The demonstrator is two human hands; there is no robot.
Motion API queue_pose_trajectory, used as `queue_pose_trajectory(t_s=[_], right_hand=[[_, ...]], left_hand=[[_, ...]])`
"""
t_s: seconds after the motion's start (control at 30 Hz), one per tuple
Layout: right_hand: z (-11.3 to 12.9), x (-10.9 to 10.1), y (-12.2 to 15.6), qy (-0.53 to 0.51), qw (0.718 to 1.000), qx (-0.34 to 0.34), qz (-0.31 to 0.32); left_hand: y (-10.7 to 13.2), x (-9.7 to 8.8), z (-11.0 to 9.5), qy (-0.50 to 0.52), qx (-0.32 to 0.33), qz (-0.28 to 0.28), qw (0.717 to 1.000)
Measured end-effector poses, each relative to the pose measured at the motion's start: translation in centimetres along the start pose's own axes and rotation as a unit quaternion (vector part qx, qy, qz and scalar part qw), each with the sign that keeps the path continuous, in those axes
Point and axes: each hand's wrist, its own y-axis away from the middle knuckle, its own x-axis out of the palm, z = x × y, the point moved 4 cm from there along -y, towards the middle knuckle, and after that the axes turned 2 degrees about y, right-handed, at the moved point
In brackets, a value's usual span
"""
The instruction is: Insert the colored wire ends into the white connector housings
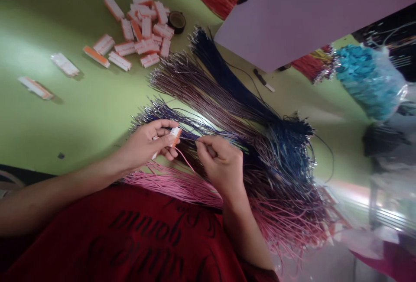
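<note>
My left hand (152, 141) is closed around a white and orange connector housing (175, 136), pinched between thumb and fingers. A pink wire (185, 159) runs out of the housing and down to the right. My right hand (221, 160) pinches a thin dark wire (188, 138) just right of the housing; the wire's near end reaches the housing, but whether it sits inside I cannot tell. Beneath and around both hands lie bundles of pink wires (191, 186), brown wires (208, 100) and dark blue wires (227, 78), with metal terminals at their ends.
Several loose connector housings (146, 26) are heaped at the back left beside a roll of black tape (177, 22). A small cutter (264, 80) lies beyond the bundles. A purple board (308, 13) covers the back right, near a bag of turquoise pieces (367, 78).
</note>
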Motion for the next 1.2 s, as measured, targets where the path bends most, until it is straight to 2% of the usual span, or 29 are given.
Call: queue_pose_trajectory(t_s=[0.1,0.2,0.43,0.63,0.8,1.0,1.2], right_hand=[[0.5,0.1,-0.1,0.045,0.999,-0.030,0.008],[0.9,0.7,-0.3,0.041,0.998,-0.029,0.032],[0.4,1.0,-0.6,-0.081,0.996,0.042,0.006],[0.0,1.7,-1.2,-0.178,0.977,0.109,0.051],[-0.2,2.1,-1.6,-0.192,0.971,0.125,0.063],[0.1,3.2,-1.5,-0.216,0.959,0.162,0.088],[0.2,4.1,-1.1,-0.205,0.966,0.139,0.079]], left_hand=[[-0.1,-0.2,0.3,-0.006,0.003,0.010,1.000],[-0.3,-0.5,0.6,0.001,0.004,0.015,1.000],[-0.1,-0.3,0.2,0.028,-0.002,0.029,0.999],[-0.1,-0.1,-0.1,0.027,-0.001,0.028,0.999],[0.1,0.2,-0.2,0.005,0.006,0.035,0.999],[0.2,0.0,-0.1,-0.064,0.017,0.011,0.998],[0.4,0.4,-0.5,-0.073,0.030,-0.005,0.997]])
